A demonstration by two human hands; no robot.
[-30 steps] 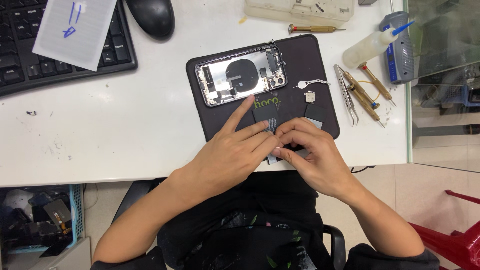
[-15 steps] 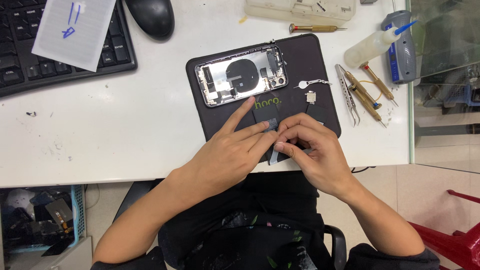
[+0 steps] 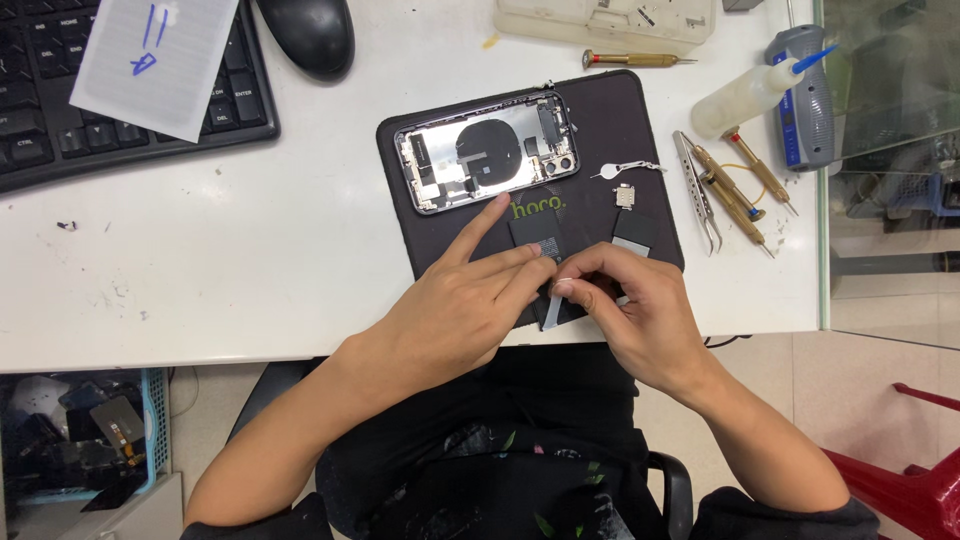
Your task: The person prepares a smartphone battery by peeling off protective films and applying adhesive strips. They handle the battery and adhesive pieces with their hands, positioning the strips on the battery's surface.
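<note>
Black part [image 3: 532, 240] partly under fingers [image 3: 520, 268], perhaps.
</note>
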